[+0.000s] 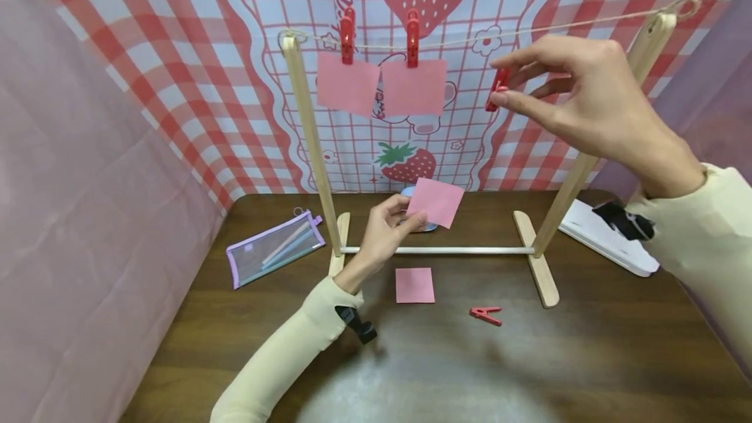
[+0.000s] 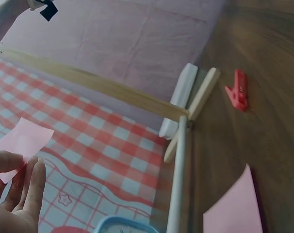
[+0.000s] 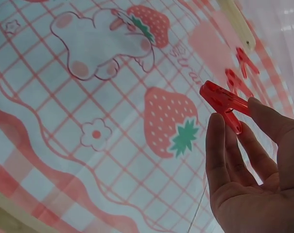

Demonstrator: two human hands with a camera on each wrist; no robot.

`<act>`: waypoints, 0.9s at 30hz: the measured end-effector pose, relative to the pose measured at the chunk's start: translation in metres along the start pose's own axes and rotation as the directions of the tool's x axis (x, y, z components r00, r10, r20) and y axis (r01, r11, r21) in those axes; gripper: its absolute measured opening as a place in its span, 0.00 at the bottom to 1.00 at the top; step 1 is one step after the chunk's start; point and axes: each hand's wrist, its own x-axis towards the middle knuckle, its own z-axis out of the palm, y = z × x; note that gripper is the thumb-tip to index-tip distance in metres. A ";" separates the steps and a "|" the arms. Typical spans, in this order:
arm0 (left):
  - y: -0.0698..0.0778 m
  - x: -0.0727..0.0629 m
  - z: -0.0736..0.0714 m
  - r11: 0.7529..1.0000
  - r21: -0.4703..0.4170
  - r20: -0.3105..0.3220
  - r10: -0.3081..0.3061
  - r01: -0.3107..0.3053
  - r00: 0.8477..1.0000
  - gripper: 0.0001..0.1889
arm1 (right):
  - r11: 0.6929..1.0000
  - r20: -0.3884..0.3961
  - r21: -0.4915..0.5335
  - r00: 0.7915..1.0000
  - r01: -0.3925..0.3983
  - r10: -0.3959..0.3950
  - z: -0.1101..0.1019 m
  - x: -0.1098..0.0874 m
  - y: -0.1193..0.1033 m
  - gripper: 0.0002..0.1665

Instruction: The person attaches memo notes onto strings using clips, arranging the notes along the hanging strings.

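My left hand (image 1: 384,230) pinches a pink square paper (image 1: 436,202) between thumb and fingers, above the rack's white bottom bar. Up near the string (image 1: 529,31), at the right, my right hand (image 1: 593,96) pinches a red clothespin (image 3: 224,103) by its ends between thumb and fingertips. Two pink papers (image 1: 348,83) hang side by side from the string, each under a red clothespin (image 1: 413,38). On the table, a stack of pink sticky notes (image 1: 414,285) lies in front of the bar. Another red clothespin (image 2: 239,90) lies to its right.
The wooden rack's posts (image 1: 314,149) stand left and right on flat feet (image 1: 537,260). A purple-edged mesh pencil pouch (image 1: 275,248) lies at the left, a white flat object (image 1: 611,240) at the right. Behind the left hand is a light-blue item (image 1: 431,226). A strawberry-print cloth (image 1: 264,116) hangs behind.
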 end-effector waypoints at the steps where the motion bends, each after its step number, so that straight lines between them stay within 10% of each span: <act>1: 0.001 0.001 0.001 1.000 -0.005 0.007 0.000 0.000 1.000 0.14 | 1.000 -0.011 0.005 1.000 -0.002 0.002 -0.001 0.002 0.000 0.22; 16: 0.021 0.034 0.028 0.996 -0.066 0.032 0.060 -0.058 0.998 0.13 | 0.977 -0.153 0.209 0.985 -0.048 0.081 -0.007 0.028 0.001 0.22; 27: 0.034 0.057 0.030 0.991 -0.098 0.004 0.087 -0.086 0.996 0.15 | 0.984 -0.184 0.161 0.978 -0.072 0.102 -0.005 0.047 -0.003 0.19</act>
